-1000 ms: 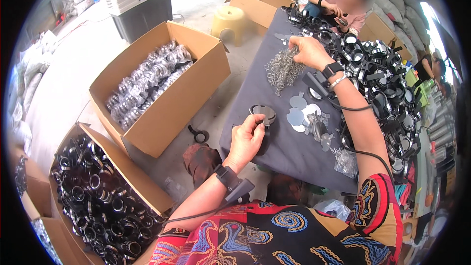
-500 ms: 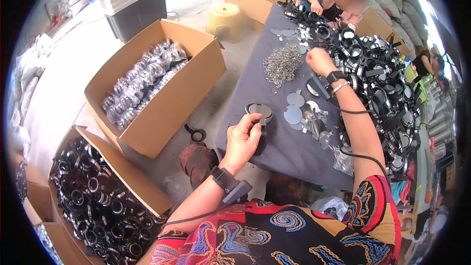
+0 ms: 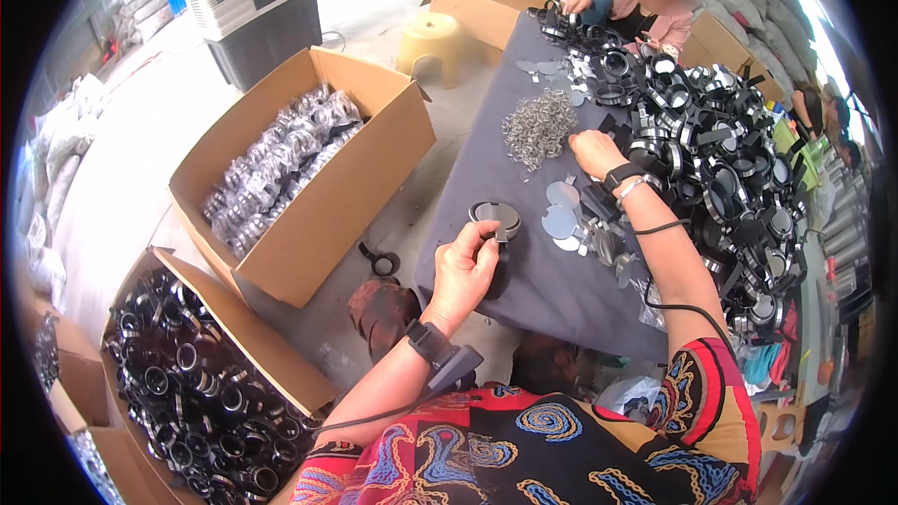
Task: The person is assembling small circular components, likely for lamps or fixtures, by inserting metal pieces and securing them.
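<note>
My left hand (image 3: 465,266) grips a black round-headed part (image 3: 500,213) with a grey disc in its ring, near the table's front left corner. Thumb and fingers pinch it where the ring meets its black handle, which hangs below them. My right hand (image 3: 596,154) is over the table with its fingers curled together, beside a heap of small metal clips (image 3: 538,126). Whatever those fingers hold is hidden. Between my hands lie loose flat grey discs (image 3: 561,221), some overlapping.
A large mound of black rings and handles (image 3: 720,159) covers the table's right side. A co-worker (image 3: 627,0) sits at the far end. To the left stand a carton of plastic-wrapped parts (image 3: 304,266) and a carton of black rings (image 3: 253,341). A yellow stool (image 3: 428,42) is beyond.
My right hand has come nearer and slightly left, from beyond the clips' right side to their near right edge. My left hand keeps its grip. The co-worker's hand has shifted left.
</note>
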`<control>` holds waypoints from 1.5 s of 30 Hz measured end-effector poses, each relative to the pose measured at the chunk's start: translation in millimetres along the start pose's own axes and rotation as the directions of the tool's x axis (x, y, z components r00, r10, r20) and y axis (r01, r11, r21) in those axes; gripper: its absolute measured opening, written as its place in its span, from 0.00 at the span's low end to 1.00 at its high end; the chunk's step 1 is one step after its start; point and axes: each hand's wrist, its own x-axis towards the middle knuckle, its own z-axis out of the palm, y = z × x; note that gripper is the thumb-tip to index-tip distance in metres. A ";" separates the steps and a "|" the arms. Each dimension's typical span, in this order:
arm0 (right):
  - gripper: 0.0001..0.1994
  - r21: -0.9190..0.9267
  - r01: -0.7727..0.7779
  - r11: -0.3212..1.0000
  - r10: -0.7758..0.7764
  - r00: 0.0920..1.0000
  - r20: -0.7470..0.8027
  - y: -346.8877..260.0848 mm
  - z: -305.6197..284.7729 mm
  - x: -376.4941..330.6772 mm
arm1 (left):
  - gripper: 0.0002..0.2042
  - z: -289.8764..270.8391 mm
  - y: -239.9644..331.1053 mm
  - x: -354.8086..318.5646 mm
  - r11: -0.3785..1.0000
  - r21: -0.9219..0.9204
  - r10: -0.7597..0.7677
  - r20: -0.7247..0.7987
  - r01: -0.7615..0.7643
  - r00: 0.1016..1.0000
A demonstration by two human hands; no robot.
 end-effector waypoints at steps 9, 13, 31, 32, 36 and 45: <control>0.06 0.705 -0.157 0.691 0.358 0.922 -0.146 -5.0 -34.2 -32.7 | 0.09 2.6 -7.2 -2.3 0.997 -0.022 -0.075 0.028 0.076 0.997; 0.03 0.966 0.068 0.250 0.307 0.940 -0.146 -51.3 -55.8 -69.1 | 0.08 2.5 -16.0 0.8 0.998 -0.040 -0.058 0.003 0.058 0.998; 0.05 0.916 0.243 0.319 0.366 0.860 -0.355 -186.4 -63.3 -135.0 | 0.08 -0.7 -6.3 2.8 0.978 -0.145 -0.137 0.108 0.152 0.985; 0.06 0.868 0.298 0.398 0.349 0.826 -0.443 -187.4 -62.5 -133.7 | 0.08 -1.1 -6.5 2.9 0.975 -0.158 -0.139 0.117 0.157 0.983; 0.06 0.842 0.340 0.418 0.348 0.796 -0.495 -190.7 -54.2 -128.9 | 0.08 -1.6 -5.5 3.8 0.975 -0.152 -0.145 0.120 0.162 0.982; 0.06 0.790 0.366 0.491 0.353 0.746 -0.565 -193.4 -45.1 -120.8 | 0.09 -1.9 -4.8 3.9 0.963 -0.190 -0.166 0.139 0.191 0.976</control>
